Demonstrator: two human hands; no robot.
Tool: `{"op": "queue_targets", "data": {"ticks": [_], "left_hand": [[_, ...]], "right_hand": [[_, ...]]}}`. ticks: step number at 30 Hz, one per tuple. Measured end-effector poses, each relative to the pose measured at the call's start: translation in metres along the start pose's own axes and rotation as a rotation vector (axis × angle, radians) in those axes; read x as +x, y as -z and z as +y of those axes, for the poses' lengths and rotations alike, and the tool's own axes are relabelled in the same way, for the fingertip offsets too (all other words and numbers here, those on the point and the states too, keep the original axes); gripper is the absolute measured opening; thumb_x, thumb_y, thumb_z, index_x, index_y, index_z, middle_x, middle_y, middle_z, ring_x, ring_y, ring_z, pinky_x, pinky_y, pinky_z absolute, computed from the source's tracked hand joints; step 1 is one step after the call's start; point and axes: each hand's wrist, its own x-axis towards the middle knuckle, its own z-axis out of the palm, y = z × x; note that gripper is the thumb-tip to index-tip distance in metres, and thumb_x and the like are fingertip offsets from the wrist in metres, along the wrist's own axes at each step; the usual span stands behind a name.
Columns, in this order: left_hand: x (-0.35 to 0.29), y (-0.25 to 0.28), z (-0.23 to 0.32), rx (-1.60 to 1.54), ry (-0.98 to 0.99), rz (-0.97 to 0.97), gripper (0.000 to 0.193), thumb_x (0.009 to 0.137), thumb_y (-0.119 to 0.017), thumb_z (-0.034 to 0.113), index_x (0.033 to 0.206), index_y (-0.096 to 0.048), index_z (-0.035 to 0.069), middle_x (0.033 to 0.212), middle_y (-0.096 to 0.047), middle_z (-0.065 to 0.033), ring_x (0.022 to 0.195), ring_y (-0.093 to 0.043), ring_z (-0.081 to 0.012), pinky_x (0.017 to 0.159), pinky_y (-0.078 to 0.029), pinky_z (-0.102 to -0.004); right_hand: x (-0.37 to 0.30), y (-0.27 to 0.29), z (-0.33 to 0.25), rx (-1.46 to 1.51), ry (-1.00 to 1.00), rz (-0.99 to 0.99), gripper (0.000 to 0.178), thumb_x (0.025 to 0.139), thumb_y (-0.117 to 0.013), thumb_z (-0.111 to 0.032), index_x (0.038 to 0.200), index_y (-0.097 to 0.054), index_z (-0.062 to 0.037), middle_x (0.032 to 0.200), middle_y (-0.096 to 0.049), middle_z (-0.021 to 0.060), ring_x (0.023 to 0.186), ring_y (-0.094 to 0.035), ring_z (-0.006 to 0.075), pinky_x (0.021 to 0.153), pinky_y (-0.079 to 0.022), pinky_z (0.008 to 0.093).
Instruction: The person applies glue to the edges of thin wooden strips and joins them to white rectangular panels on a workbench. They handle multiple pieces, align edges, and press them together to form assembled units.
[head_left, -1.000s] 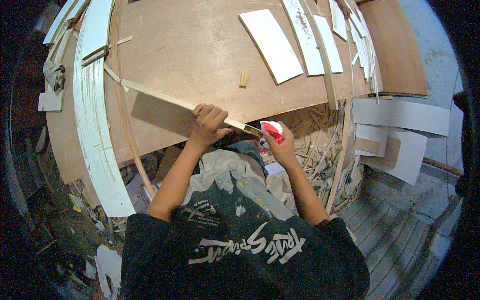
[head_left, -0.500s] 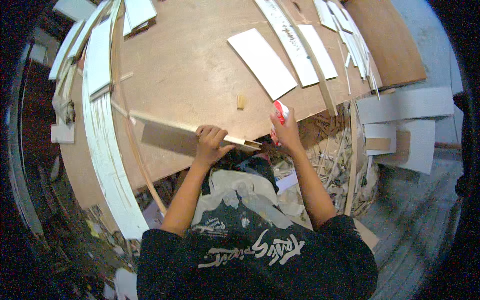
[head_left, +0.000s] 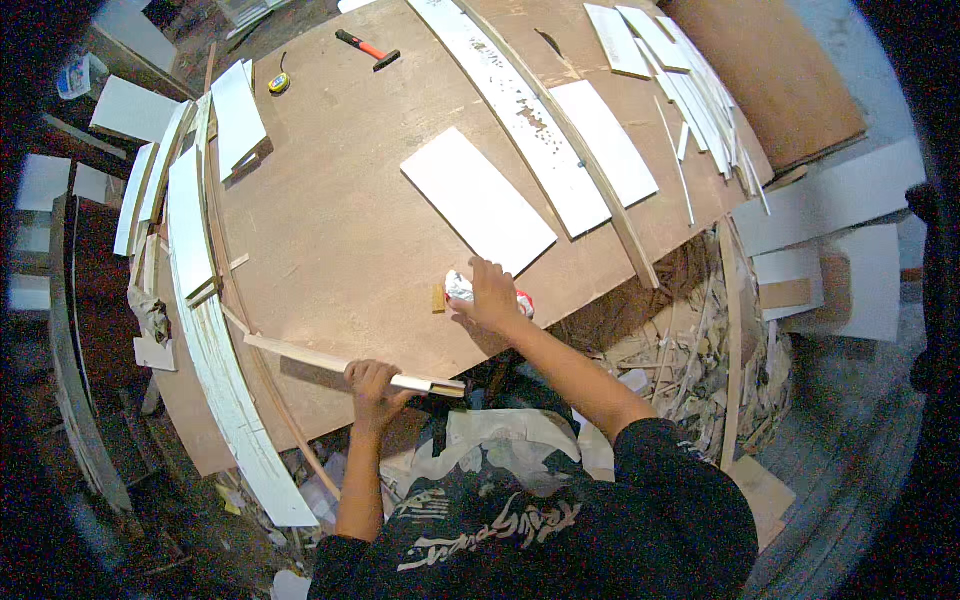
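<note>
My left hand (head_left: pixel 374 392) is closed around a long thin wooden piece (head_left: pixel 305 354), near its right end, which sticks out past my fingers and has a slot in it. The far end of this piece points left across the table. My right hand (head_left: pixel 493 300) is closed over a crumpled red-and-white packet (head_left: pixel 459 286), low over the tabletop; its red end shows by my wrist. Just left of the packet sits a small wooden block (head_left: pixel 438 298). A white board (head_left: pixel 478 200) lies beyond my right hand.
On the brown worktable (head_left: pixel 310 230) lie a hammer (head_left: pixel 370 50) with a red-and-black handle, a yellow tape measure (head_left: pixel 280 83) and a long white board (head_left: pixel 520 115) beside a wooden strip (head_left: pixel 570 140). White panels (head_left: pixel 195 230) line the left edge. Wood scraps (head_left: pixel 660 350) fill a gap at right.
My right hand has moved left with the packet, from the table's near edge to beside the small block. My left hand still holds the wooden piece. The view has shifted, bringing the hammer and tape measure in.
</note>
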Motion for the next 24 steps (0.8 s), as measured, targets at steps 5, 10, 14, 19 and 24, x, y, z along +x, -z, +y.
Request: {"op": "queue_targets", "data": {"ticks": [5, 10, 14, 19, 24], "left_hand": [[0.007, 0.01, 0.011, 0.03, 0.162, -0.166, 0.048, 0.061, -0.085, 0.043, 0.092, -0.062, 0.014, 0.09, -0.062, -0.005, 0.097, -0.058, -0.0305, 0.098, -0.037, -0.0492], [0.027, 0.005, 0.026, 0.121, 0.319, -0.236, 0.051, 0.053, -0.088, 0.021, 0.096, -0.062, 0.013, 0.093, -0.061, -0.0059, 0.1, -0.059, -0.0308, 0.114, -0.031, -0.0549], [0.042, 0.005, 0.038, 0.088, 0.49, -0.242, 0.051, 0.05, -0.086, 0.012, 0.095, -0.061, 0.012, 0.092, -0.06, -0.0061, 0.099, -0.059, -0.0295, 0.117, -0.03, -0.0563], [0.054, 0.006, 0.045, 0.123, 0.455, -0.195, 0.051, 0.049, -0.085, 0.006, 0.093, -0.062, 0.012, 0.088, -0.057, -0.0066, 0.097, -0.059, -0.0292, 0.117, -0.03, -0.0557], [0.063, 0.006, 0.051, 0.198, 0.503, -0.252, 0.05, 0.051, -0.087, 0.013, 0.093, -0.06, 0.01, 0.087, -0.054, -0.0071, 0.093, -0.057, -0.0315, 0.117, -0.03, -0.0575]], "right_hand": [[0.152, 0.104, 0.144, -0.091, -0.089, 0.579, 0.067, 0.087, -0.073, -0.047, 0.131, -0.051, -0.001, 0.127, -0.056, 0.0205, 0.118, -0.053, 0.0387, 0.099, -0.043, 0.0557], [0.317, 0.187, 0.295, -0.285, -0.184, 0.277, 0.082, 0.091, -0.061, -0.058, 0.158, -0.033, -0.0194, 0.159, -0.032, 0.0235, 0.144, -0.034, 0.0449, 0.116, -0.031, 0.0596], [0.368, 0.175, 0.327, -0.3, -0.108, 0.046, 0.075, 0.096, -0.048, -0.065, 0.161, -0.027, -0.0345, 0.169, -0.018, 0.0118, 0.153, -0.016, 0.0444, 0.119, -0.016, 0.0693], [0.368, 0.169, 0.335, -0.306, -0.15, -0.04, 0.079, 0.092, -0.048, -0.073, 0.16, -0.028, -0.0386, 0.171, -0.014, 0.0084, 0.155, -0.012, 0.0435, 0.116, -0.01, 0.0767], [0.373, 0.172, 0.329, -0.261, -0.178, -0.035, 0.086, 0.085, -0.053, -0.078, 0.158, -0.034, -0.0379, 0.17, -0.014, 0.0101, 0.154, -0.012, 0.0456, 0.108, -0.014, 0.0849]]}}
